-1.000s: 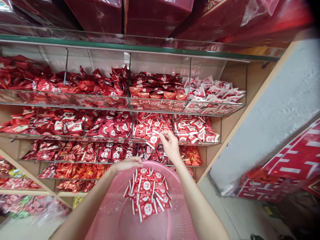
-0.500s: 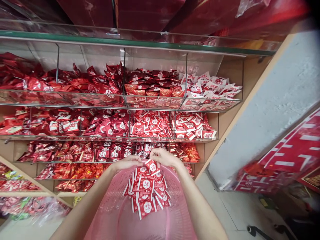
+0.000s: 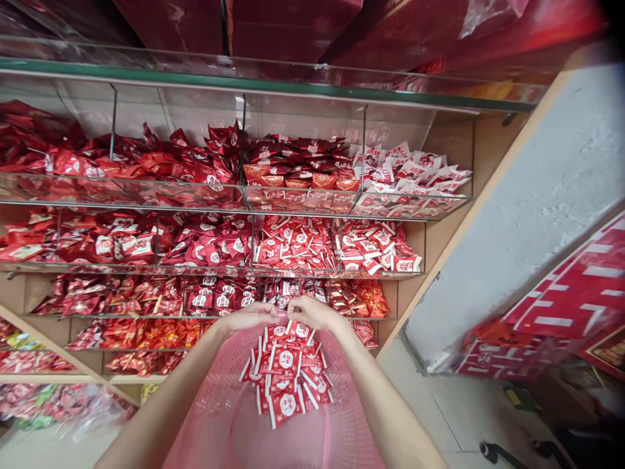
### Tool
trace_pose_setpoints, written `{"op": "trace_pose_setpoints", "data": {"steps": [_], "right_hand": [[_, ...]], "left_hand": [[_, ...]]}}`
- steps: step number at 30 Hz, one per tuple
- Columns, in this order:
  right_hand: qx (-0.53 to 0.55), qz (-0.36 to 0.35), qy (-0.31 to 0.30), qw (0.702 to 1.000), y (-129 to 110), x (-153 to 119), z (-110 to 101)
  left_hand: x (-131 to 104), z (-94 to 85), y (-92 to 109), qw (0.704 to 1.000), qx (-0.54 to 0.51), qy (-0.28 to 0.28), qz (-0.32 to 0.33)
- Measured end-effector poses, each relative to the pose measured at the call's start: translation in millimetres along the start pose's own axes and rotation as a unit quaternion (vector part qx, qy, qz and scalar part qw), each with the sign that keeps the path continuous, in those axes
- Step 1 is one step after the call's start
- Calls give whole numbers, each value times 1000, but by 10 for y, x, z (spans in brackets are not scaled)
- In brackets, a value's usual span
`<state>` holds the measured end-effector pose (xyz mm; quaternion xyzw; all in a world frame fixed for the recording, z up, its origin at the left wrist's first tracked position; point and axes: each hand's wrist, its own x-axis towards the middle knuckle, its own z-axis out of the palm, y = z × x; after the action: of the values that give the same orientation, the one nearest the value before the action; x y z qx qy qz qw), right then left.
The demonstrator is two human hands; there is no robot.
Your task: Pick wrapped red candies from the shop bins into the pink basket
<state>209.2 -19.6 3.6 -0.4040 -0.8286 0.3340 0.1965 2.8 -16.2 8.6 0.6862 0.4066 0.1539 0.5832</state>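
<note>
A pink perforated plastic basket (image 3: 244, 426) is in front of me at the bottom middle, tipped so that its inside faces me. My left hand (image 3: 251, 317) has its fingers closed on the far rim. Close to its right, my right hand (image 3: 312, 312) is closed on the same rim, its fingertips partly hidden. Several small red-and-white candy packets (image 3: 284, 360) lie in a heap inside, against the far wall. The topmost packet (image 3: 299, 330) sits just under my right hand.
Glass-fronted shelves (image 3: 293, 207) ahead hold red packets (image 3: 295, 242) in divided bins. Above them runs a thick glass edge (image 3: 273, 86). A grey wall (image 3: 527, 195) and red packages (image 3: 571, 293) stand on the right. Bagged sweets (image 3: 63, 404) are low at left.
My right hand has shifted slightly left and its fingers have drawn in at the rim. The top packet by its fingers has dropped flatter onto the heap. My left hand stays on the rim.
</note>
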Motion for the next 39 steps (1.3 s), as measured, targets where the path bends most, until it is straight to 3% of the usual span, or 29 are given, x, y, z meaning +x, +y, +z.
{"op": "trace_pose_setpoints", "data": {"steps": [5, 12, 17, 24, 28, 33, 39], "right_hand": [[-20, 5, 33, 999, -12, 42, 106], [-16, 10, 35, 999, -17, 19, 100], [-49, 11, 86, 995, -23, 17, 78], [-92, 88, 9, 992, -75, 6, 131], [-114, 113, 19, 987, -79, 11, 179], [-126, 100, 65, 985, -89, 17, 158], [-102, 34, 207, 972, -154, 31, 64]], "left_hand": [[-10, 32, 34, 1000, 2, 4, 6], [-37, 35, 32, 1000, -7, 14, -14], [0, 9, -38, 1000, -3, 3, -8], [41, 6, -40, 1000, 6, -10, 4], [67, -10, -61, 1000, 11, -9, 8], [87, -40, -108, 1000, 17, -8, 14], [89, -59, -98, 1000, 13, -15, 19]]}}
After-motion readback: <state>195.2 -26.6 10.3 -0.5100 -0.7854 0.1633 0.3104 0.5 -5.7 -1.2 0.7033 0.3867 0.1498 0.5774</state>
